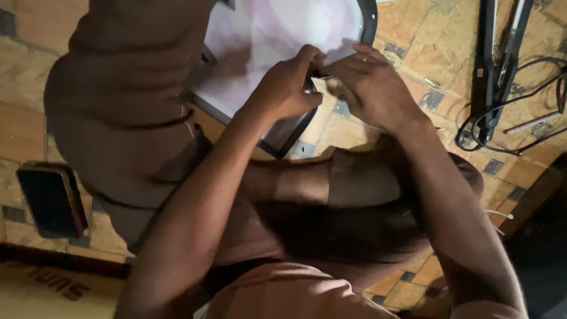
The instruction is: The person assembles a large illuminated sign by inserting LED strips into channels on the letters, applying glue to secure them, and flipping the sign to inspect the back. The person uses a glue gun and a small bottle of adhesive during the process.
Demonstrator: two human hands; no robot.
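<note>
Tiled floor: both hands pinch panel.

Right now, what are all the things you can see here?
Panel: one, white with dark frame, top centre, resting on the floor.
Small dark thing: one, pinched between both hands at the panel's edge; kind unclear.
Phone: one, dark, on the floor at left.
Cables: a bundle, black, floor at right.
Long black bars: two, top right.
Tile floor: orange-brown with grey squares.
Legs: brown trousers, folded.
Left hand: on the panel's edge.
Right hand: beside it.
</note>
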